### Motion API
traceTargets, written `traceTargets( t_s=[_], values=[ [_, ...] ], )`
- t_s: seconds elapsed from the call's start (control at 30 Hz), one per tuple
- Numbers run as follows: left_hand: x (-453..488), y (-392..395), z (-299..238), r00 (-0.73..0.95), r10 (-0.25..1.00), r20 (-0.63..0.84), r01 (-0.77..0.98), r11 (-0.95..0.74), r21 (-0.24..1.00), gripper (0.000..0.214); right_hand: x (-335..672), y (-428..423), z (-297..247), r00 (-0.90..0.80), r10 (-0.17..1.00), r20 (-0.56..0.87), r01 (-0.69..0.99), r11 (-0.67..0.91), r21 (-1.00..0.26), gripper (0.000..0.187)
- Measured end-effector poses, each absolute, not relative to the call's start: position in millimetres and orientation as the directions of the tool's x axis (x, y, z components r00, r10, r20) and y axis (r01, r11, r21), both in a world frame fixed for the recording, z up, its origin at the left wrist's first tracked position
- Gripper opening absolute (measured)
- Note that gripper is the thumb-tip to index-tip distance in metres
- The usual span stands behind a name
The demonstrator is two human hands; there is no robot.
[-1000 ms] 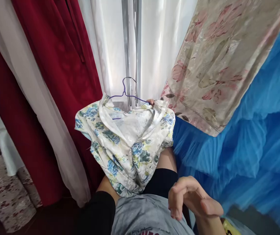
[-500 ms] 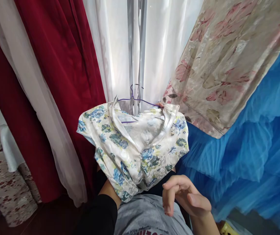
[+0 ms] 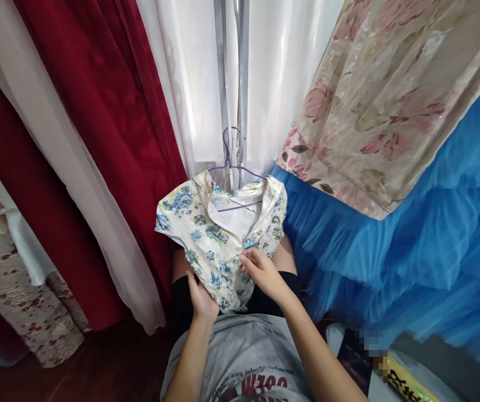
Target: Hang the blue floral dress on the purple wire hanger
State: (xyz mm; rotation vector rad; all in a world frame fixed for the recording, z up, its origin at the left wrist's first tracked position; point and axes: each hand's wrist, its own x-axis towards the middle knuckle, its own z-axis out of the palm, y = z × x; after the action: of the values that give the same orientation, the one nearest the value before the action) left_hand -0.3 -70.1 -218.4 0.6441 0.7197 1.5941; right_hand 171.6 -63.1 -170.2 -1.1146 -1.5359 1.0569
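A white garment with blue and green flowers [image 3: 218, 237] hangs on a purple wire hanger [image 3: 232, 167] in front of me, its hook caught on a metal pole [image 3: 223, 84]. My left hand [image 3: 201, 298] grips the garment's lower left front, fingers tucked into the cloth. My right hand [image 3: 260, 271] pinches the front opening near the middle. My knees in black shorts are partly hidden behind the garment.
Dark red curtain [image 3: 97, 123] and a sheer white curtain [image 3: 59, 162] hang at left. White sheer fabric covers the window behind the pole. A pink floral cloth [image 3: 382, 95] and blue tulle [image 3: 411, 251] fill the right. A yellow object [image 3: 403, 382] lies at lower right.
The garment now hangs from the pole by its hanger. My left hand has left the hanger and dropped to the garment's lower front. My right hand has moved up from my lap onto it.
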Motion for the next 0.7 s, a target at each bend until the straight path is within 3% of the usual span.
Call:
traceTargets(
  t_s=[0.07,0.2,0.37,0.47,0.53,0.6,0.67,0.7],
  values=[
    [0,-73,-223,-0.164,0.985,-0.054,-0.675,-0.073,0.734,0.077,164,-45,-173,-0.090,0.965,0.246,0.277,0.261,-0.925,0.029],
    [14,-76,-234,-0.217,0.975,-0.047,-0.513,-0.073,0.855,0.058,158,-18,-177,0.031,0.961,0.274,0.364,0.244,-0.899,0.024],
    [24,-73,-246,-0.220,0.975,-0.034,-0.437,-0.068,0.897,0.045,161,-13,-177,-0.062,0.972,0.226,0.164,0.233,-0.959,0.026],
    [1,-59,-251,-0.344,0.939,-0.005,-0.393,-0.139,0.909,0.041,166,-21,-173,-0.042,0.988,0.148,0.018,0.148,-0.989,0.032],
    [-26,-48,-254,-0.559,0.825,0.084,-0.290,-0.289,0.912,0.038,172,-28,-169,-0.051,0.992,0.112,-0.044,0.110,-0.993,0.035],
    [-51,-41,-255,-0.755,0.619,0.217,-0.104,-0.439,0.892,0.037,177,-36,-168,-0.058,0.993,0.108,-0.065,0.104,-0.992,0.035],
    [-62,-43,-251,-0.809,0.484,0.334,0.072,-0.483,0.873,0.033,179,-42,-167,-0.048,0.993,0.111,-0.068,0.108,-0.992,0.034],
    [-61,-47,-247,-0.777,0.498,0.386,0.129,-0.474,0.871,0.028,178,-45,-167,-0.041,0.993,0.115,-0.060,0.113,-0.992,0.034]
  ],
)
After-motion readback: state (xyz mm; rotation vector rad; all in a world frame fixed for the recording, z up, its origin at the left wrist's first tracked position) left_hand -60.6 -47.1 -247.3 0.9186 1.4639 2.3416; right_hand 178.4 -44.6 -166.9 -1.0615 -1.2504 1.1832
